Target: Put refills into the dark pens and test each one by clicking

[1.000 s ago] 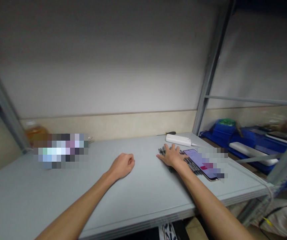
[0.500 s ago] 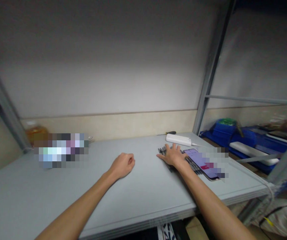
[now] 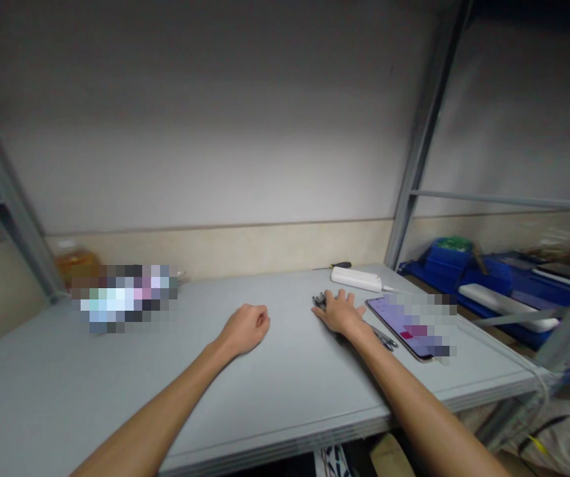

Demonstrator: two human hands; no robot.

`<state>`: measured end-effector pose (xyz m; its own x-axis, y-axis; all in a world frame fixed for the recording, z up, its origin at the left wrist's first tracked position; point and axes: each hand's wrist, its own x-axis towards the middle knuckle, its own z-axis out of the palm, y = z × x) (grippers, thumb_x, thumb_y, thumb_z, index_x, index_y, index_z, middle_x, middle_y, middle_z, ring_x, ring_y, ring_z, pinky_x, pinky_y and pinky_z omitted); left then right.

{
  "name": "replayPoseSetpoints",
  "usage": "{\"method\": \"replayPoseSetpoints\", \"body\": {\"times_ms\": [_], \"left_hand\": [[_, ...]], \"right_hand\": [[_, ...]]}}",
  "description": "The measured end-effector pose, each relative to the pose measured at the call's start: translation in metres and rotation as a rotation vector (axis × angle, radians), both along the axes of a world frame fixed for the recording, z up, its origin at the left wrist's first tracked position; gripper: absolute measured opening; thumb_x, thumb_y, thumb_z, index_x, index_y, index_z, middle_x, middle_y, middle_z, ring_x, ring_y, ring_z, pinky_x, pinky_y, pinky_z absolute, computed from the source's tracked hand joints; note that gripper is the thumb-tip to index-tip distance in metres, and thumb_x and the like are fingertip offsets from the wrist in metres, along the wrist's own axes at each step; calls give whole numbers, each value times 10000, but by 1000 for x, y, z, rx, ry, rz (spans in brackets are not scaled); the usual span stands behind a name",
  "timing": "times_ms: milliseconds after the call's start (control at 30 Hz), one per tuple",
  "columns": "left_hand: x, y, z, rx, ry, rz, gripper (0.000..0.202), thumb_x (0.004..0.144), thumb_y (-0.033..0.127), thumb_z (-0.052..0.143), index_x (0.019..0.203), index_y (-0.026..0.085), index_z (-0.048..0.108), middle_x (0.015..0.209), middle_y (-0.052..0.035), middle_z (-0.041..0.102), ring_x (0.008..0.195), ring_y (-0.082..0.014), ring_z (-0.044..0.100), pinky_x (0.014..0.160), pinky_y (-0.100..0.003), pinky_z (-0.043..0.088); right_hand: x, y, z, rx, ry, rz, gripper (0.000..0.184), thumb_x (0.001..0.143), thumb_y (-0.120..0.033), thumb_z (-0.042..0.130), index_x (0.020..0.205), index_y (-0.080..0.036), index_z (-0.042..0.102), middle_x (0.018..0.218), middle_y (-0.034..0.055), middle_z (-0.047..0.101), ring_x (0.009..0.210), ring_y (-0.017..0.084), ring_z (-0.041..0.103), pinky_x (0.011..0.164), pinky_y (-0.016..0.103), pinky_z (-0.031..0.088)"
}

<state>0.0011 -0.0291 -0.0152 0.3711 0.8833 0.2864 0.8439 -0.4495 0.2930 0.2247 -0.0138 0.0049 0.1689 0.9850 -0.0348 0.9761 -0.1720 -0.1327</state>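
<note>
My right hand (image 3: 343, 313) lies palm down with its fingers spread over a bundle of slim dark pens (image 3: 385, 338). The pens poke out past the fingertips and again beside the wrist; their middles are hidden under the palm. To the right of them a phone (image 3: 398, 324) with a lit screen rests on the table, apart from the hand. My left hand (image 3: 247, 329) is curled into a fist on the bare tabletop, and nothing shows in it.
A white power strip (image 3: 355, 279) and a screwdriver (image 3: 341, 265) lie behind the right hand. Back left stand a blurred-out object (image 3: 126, 298) and an amber bottle (image 3: 76, 262). Metal posts (image 3: 416, 152) frame the grey table (image 3: 265, 411). Blue bins (image 3: 447, 258) fill the neighbouring bench.
The pens beneath my right hand have drawn closer together, leaving a wider gap to the phone. My left fist has stayed in place.
</note>
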Motion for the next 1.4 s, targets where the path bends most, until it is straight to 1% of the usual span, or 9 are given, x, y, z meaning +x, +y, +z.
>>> {"method": "replayPoseSetpoints", "body": {"times_ms": [133,267,400,500,833,1133,1233,1300,1400], "left_hand": [[0,0,1,1,1,-5,238,806,233,404,665,161,581,572,-7,555,534,-111,469,535,-233,256],[2,-2,3,-11,6,5,238,805,223,410,664,156,591,572,-8,555,537,-111,470,541,-233,262],[2,-3,4,-22,-4,3,236,799,217,411,666,155,596,567,-8,548,533,-111,464,540,-230,263],[1,-3,4,-22,-17,-8,237,798,219,405,665,158,592,563,-6,542,528,-110,459,536,-228,264],[4,-5,7,-38,-31,-21,227,793,221,418,674,154,599,557,-3,540,524,-112,447,535,-231,260],[3,-5,6,-16,-64,-47,231,796,225,418,657,158,590,539,9,521,511,-102,441,527,-229,267],[4,-6,7,-25,-147,-64,240,808,259,422,666,157,587,533,20,506,513,-98,444,532,-224,291],[6,-7,9,-66,-270,-98,223,809,309,450,748,153,597,582,18,532,552,-100,468,549,-219,329],[10,-8,11,-195,-522,-191,319,773,376,531,979,137,573,820,-37,611,752,-128,545,665,-232,409]], "right_hand": [[-2,-1,1,21,13,17,496,814,-487,433,1229,-218,388,1246,153,387,1134,328,400,781,447,391],[-3,-1,2,39,21,64,440,838,-394,433,1217,-177,384,1148,175,487,1013,307,532,741,395,416],[-3,0,4,56,10,109,367,836,-255,429,1178,-123,402,1024,201,577,969,310,568,713,374,423],[-3,0,5,71,18,123,403,781,-206,493,1162,-109,405,1009,205,590,953,310,579,687,348,427],[-3,2,4,97,53,214,466,702,-218,561,1129,-103,415,999,182,599,930,290,585,653,293,396],[-13,0,11,186,186,285,375,710,-276,530,1047,-140,435,892,130,618,790,238,582,605,267,346],[-19,3,18,281,317,316,373,708,-276,519,1049,-153,430,819,81,610,736,205,560,605,255,345],[-26,3,23,360,441,349,376,697,-262,515,1049,-166,424,759,36,590,694,178,539,603,242,351],[-43,0,31,488,645,397,359,683,-246,498,1027,-174,421,684,-17,540,624,150,503,583,231,357]]}}
